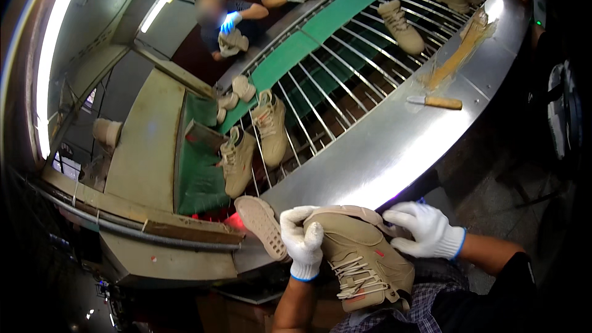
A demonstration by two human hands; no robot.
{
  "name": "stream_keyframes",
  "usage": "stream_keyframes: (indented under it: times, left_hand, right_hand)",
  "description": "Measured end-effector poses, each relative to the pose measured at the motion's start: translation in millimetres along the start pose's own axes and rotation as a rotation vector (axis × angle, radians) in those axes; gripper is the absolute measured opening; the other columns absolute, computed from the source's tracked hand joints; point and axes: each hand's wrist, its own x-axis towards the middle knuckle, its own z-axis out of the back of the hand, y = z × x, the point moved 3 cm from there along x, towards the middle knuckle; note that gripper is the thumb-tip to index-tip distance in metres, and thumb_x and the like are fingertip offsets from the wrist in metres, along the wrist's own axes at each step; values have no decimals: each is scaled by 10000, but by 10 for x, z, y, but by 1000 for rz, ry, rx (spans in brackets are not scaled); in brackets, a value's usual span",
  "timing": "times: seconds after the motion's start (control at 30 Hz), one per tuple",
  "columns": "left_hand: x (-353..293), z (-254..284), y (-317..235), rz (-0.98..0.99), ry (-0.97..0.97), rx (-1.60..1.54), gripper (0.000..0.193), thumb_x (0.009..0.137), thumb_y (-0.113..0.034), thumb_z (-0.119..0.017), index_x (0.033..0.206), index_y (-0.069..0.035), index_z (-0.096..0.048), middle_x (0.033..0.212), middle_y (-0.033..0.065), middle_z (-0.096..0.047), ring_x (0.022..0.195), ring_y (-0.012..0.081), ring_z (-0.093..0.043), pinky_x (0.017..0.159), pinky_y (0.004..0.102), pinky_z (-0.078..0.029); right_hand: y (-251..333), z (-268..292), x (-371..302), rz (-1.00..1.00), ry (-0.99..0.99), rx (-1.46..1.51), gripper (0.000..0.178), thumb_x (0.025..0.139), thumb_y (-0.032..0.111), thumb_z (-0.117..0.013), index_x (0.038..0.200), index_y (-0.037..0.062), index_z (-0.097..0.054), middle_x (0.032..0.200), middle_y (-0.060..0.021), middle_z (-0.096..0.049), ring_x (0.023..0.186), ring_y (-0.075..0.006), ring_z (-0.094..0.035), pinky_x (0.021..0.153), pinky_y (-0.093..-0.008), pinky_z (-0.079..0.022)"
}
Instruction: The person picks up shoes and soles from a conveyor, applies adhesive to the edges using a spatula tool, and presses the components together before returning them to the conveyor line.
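Just off near edge of steel counter [327, 177], tan shoe [380, 259] held up; left hand [301, 238] clasps one end of its sole [353, 211]; right hand [427, 229] half-curled at other end, grip firmness unclear; probably best: brace shoe steadily, spread pressure evenly along sole edge, fingers clear of laces [349, 269]

Dressed in White, Blue, Black

Wearing a white knitted glove [306, 237] on the left hand [303, 246] and a matching one on the right hand [427, 233]; edged at both wrists in narrow blue trim [460, 244]; bare along the forearms [492, 254]; covered higher on the right by a black sleeve [510, 283]; clad in front in dark checked cloth [435, 280], crossed by thin pale lines.
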Motion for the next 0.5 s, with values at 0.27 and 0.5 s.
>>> stream_keyframes:
  times: [0.27, 0.5]
  left_hand:
    - [-27, -140, -197, -34, 60, -52, 640, 885, -471, -851, 1172, 5, -534, 1140, 185, -670, 1030, 242, -660, 940, 388, -549]
    - [98, -104, -171, 36, 136, -6, 661, 850, -404, -905, 1216, 29, -564, 1149, 132, -667, 1045, 198, -640, 958, 351, -529]
  right_hand:
    - [102, -194, 1131, 438, -112, 149, 344, 957, 196, -736, 1280, 89, -683, 1071, -132, -741, 884, -328, -747, 752, -364, -616]
    - [113, -145, 1343, 106, 340, 335, 287, 1089, 331, -532, 1209, 106, -663, 973, -214, -746, 868, -427, -731, 789, -484, -604]
